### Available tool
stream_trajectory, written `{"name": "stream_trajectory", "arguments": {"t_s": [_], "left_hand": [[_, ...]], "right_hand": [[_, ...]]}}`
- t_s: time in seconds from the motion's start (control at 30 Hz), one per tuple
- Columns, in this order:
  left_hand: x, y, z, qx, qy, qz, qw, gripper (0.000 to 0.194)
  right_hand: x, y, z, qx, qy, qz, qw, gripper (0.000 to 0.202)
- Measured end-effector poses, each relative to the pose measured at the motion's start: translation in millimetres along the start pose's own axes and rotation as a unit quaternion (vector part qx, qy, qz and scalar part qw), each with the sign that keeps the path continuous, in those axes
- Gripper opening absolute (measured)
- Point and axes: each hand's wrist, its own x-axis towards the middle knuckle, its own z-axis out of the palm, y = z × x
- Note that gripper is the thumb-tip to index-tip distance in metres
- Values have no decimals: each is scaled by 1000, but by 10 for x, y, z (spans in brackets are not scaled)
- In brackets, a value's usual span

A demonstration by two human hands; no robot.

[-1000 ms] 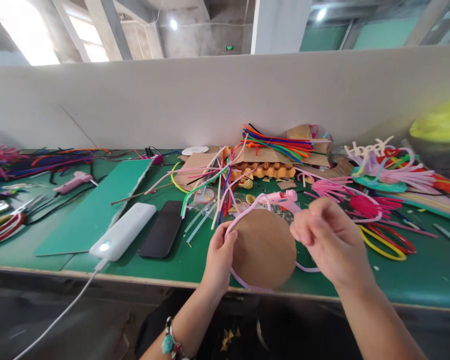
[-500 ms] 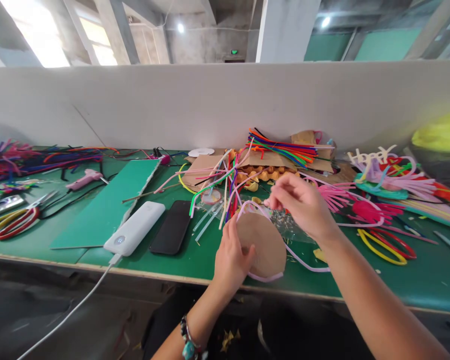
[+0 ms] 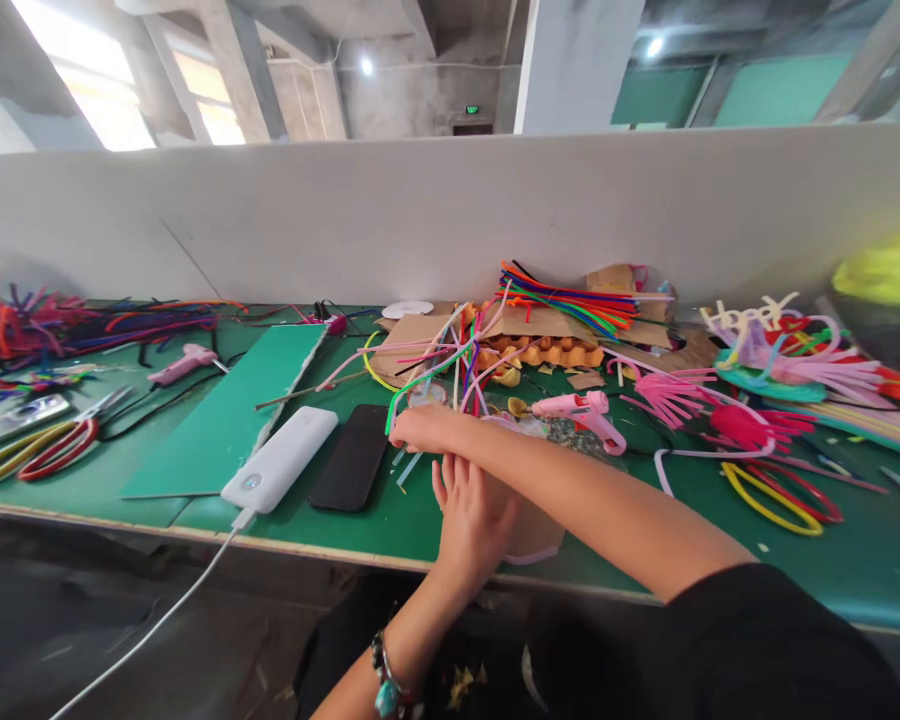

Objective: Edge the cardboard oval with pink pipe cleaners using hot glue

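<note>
At the near edge of the green table [image 3: 420, 535], we are resting our left hand [image 3: 471, 515], fingers spread, on the cardboard disc [image 3: 536, 525]. We are reaching our right hand [image 3: 422, 428] across above; its grasp we are not discerning.

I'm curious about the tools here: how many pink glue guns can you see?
2: one glue gun left of the green board, another in front of the egg tray. More may be hidden in the clutter.

Wore a black sleeve [image 3: 780, 640] on the right arm [image 3: 585, 490]; had a beaded bracelet [image 3: 387, 682], partly turquoise, round the left wrist [image 3: 429, 615].
</note>
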Motion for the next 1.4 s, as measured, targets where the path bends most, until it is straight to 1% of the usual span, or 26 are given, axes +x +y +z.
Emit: {"name": "stream_trajectory", "arguments": {"t_s": [0.1, 0.17, 0.23, 0.3, 0.33, 0.4, 0.43, 0.5, 0.57, 0.6, 0.67, 0.73, 0.83, 0.87, 0.9, 0.93, 0.97, 1.03, 1.1, 1.2, 1.3, 1.4], "left_hand": [[-2, -22, 31, -10, 7, -5, 1000, 55], [8, -23, 29, -14, 13, -10, 1000, 53], [22, -4, -3, -22, 9, -14, 1000, 53], [38, 35, -63, -36, 2, -14, 999, 54], [47, 59, -99, -46, 0, -10, 999, 54], [66, 105, -167, -74, 7, 7, 997, 52], [76, 124, -195, -91, 13, 17, 996, 51], [93, 146, -232, -121, 26, 32, 992, 49], [107, 146, -246, -140, 34, 39, 989, 48], [115, 139, -247, -146, 41, 42, 988, 46], [138, 113, -253, -156, 71, 50, 984, 39], [174, 90, -282, -166, 108, 55, 979, 32], [263, 113, -409, -180, 156, 70, 969, 28], [301, 146, -476, -188, 180, 90, 961, 29], [343, 193, -553, -187, 197, 123, 954, 31], [389, 252, -635, -187, 213, 152, 947, 31], [437, 322, -719, -185, 210, 183, 943, 31], [535, 476, -868, -183, 171, 233, 940, 27], [625, 624, -966, -206, 111, 256, 938, 22], [713, 781, -995, -241, 65, 287, 925, 17], [728, 849, -929, -249, 63, 305, 917, 11], [704, 871, -843, -258, 89, 277, 921, 10]], "right_hand": [[70, -31, 47, -14, -13, 4, 1000, 34], [60, -43, 37, -9, -1, -2, 1000, 34], [9, -34, -4, 4, 26, -21, 999, 34], [-67, 0, -79, 30, 69, -44, 996, 29], [-109, 26, -129, 49, 97, -53, 993, 23], [-193, 95, -244, 100, 165, -61, 979, 10], [-236, 138, -304, 130, 205, -61, 968, 8], [-330, 240, -412, 199, 287, -53, 935, 8], [-457, 354, -484, 270, 358, -46, 892, 2], [-539, 411, -502, 303, 386, -44, 870, 3], [-751, 510, -500, 360, 435, -41, 824, 7], [-1016, 568, -451, 403, 480, -35, 778, 8], [-1434, 535, -313, 454, 525, -15, 720, 5], [-1554, 492, -258, 509, 542, -2, 669, 7], [-1655, 439, -202, 549, 552, 0, 627, 8], [-1735, 380, -147, 575, 550, -6, 605, 7], [-1794, 320, -97, 593, 541, -14, 596, 7], [-1858, 212, -12, 613, 516, -40, 597, 6], [-1876, 137, 51, 614, 498, -65, 608, 7], [-1880, 89, 126, 602, 493, -86, 622, 12], [-1898, 94, 194, 596, 505, -83, 618, 15], [-1923, 117, 250, 597, 508, -78, 615, 16]]}}
